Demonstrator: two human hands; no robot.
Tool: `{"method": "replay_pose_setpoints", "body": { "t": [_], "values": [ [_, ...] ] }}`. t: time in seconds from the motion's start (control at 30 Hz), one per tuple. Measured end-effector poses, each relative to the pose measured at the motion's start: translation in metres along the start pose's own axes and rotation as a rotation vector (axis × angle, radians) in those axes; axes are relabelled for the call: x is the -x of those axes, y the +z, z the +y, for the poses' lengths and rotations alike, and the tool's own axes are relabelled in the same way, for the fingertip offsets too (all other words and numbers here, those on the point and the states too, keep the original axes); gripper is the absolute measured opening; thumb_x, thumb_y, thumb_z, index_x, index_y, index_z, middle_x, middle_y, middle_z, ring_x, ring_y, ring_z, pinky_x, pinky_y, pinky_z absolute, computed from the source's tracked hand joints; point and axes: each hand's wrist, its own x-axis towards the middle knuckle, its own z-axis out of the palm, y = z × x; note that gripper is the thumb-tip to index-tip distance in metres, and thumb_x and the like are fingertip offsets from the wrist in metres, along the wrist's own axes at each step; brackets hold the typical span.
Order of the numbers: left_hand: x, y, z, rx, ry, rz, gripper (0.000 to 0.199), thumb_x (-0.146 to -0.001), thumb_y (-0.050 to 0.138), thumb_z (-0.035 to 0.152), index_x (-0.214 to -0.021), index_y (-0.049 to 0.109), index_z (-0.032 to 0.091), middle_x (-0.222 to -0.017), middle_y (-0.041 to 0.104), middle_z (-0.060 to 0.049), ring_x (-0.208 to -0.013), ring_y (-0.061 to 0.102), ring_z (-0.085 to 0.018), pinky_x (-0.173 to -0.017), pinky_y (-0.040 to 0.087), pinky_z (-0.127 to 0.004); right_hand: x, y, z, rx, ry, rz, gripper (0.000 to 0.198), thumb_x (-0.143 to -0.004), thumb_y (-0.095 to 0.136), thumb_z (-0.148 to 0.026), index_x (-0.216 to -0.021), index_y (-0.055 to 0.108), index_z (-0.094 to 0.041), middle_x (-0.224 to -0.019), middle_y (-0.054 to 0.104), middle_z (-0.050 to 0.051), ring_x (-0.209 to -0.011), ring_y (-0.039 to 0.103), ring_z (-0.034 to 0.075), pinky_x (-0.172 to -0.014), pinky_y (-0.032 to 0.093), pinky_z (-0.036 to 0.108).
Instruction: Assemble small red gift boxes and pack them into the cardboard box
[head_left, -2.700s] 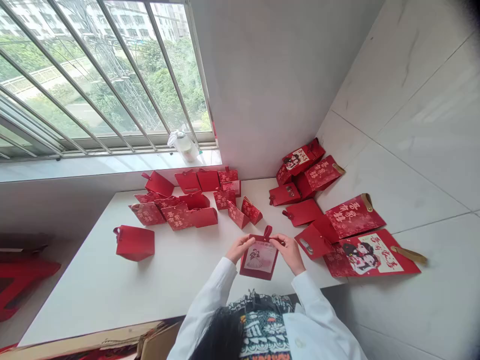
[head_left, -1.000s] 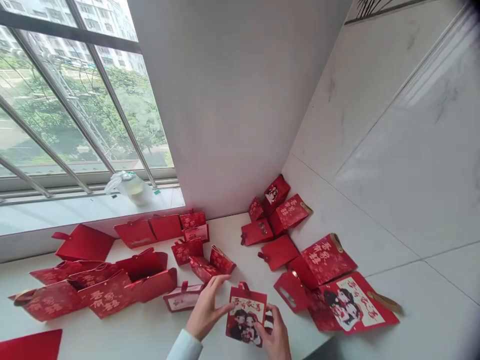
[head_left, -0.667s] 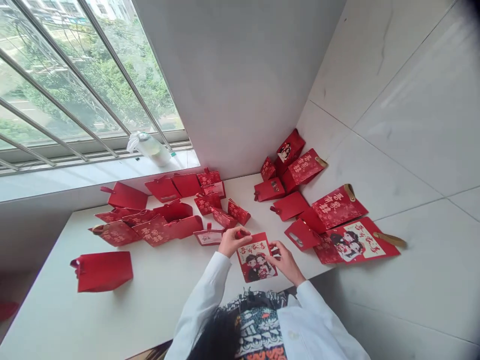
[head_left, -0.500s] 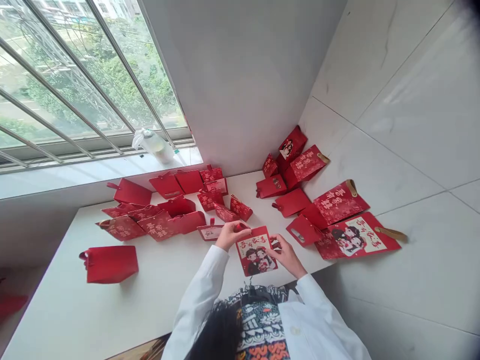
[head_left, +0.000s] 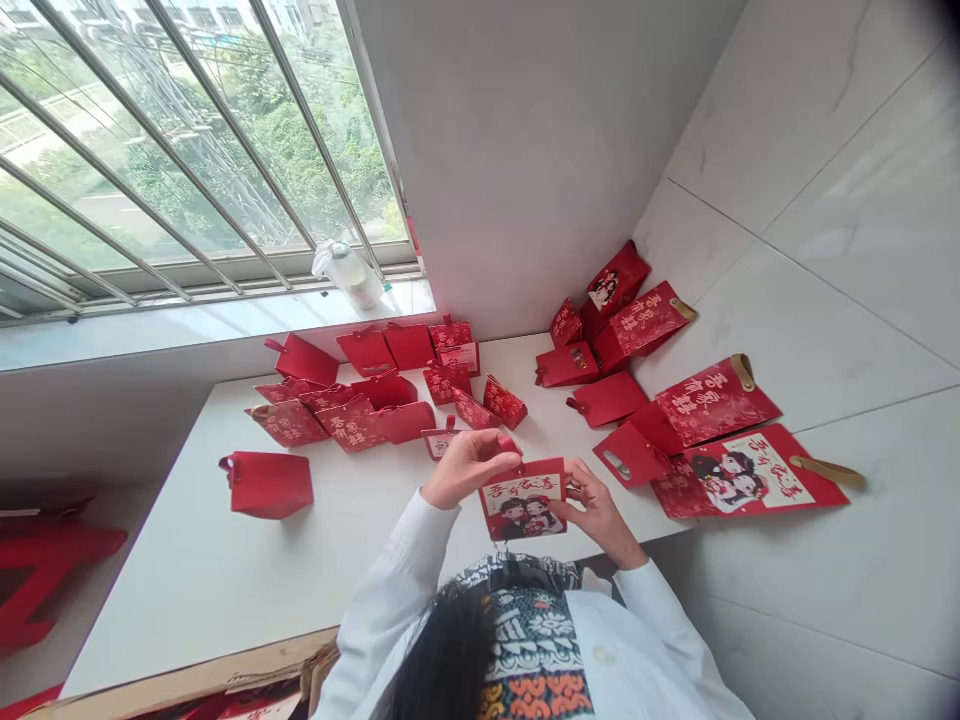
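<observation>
In front of my body I hold a red paper gift box [head_left: 523, 508] with a cartoon couple and gold writing on its face. My left hand [head_left: 474, 466] is closed in a pinch at its top edge, on a short red ribbon loop [head_left: 509, 444]. My right hand [head_left: 604, 512] grips the right edge, thumb on the printed face and fingers behind. Just past my left hand lies a small box with a pale label [head_left: 439, 443]. A plain red box [head_left: 270, 485] stands apart on the left of the white table [head_left: 360, 560].
Several red boxes [head_left: 349, 420] crowd the table's back left. More stand at the back right, near larger bags [head_left: 712, 405] with tan handles against the tiled wall. A bottle in a plastic bag [head_left: 354, 275] sits on the windowsill. An open carton [head_left: 225, 680] is at the lower left.
The view has turned left, so things appear further right. The gift box is tilted more, its face looking shorter. My left hand has risen slightly with the ribbon, and both hands keep their hold.
</observation>
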Motion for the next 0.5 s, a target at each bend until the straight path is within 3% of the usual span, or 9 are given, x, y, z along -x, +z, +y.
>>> {"method": "replay_pose_setpoints", "body": {
  "t": [0.1, 0.27, 0.5],
  "values": [
    [0.018, -0.001, 0.011, 0.093, 0.036, -0.054, 0.041, -0.068, 0.073, 0.042, -0.091, 0.058, 0.012, -0.085, 0.066, -0.006, -0.076, 0.059, -0.015, -0.067, 0.049, -0.023, 0.0, 0.003, -0.007, -0.02, -0.009, -0.019, 0.036, -0.08, 0.064, -0.04, -0.111, 0.058, -0.025, -0.11, 0.052, 0.005, -0.096, 0.059, 0.019, -0.08, 0.055, 0.031],
    [0.035, 0.005, 0.017, -0.098, 0.026, 0.169, 0.033, -0.074, 0.068, 0.042, -0.07, 0.063, 0.01, -0.065, 0.059, -0.003, -0.063, 0.053, -0.012, -0.057, 0.045, -0.02, -0.001, 0.007, -0.016, -0.01, -0.037, -0.057, 0.036, -0.08, 0.064, -0.041, -0.112, 0.058, -0.026, -0.11, 0.051, 0.005, -0.097, 0.058, 0.018, -0.081, 0.056, 0.031],
    [0.042, 0.009, 0.027, -0.28, 0.051, 0.26, 0.029, -0.074, 0.066, 0.039, -0.065, 0.066, 0.011, -0.061, 0.059, 0.0, -0.058, 0.049, -0.009, -0.053, 0.041, -0.017, 0.001, 0.005, -0.019, 0.081, -0.065, -0.03, 0.037, -0.079, 0.064, -0.041, -0.113, 0.061, -0.026, -0.111, 0.051, 0.006, -0.1, 0.058, 0.02, -0.083, 0.055, 0.033]
  ]
}}
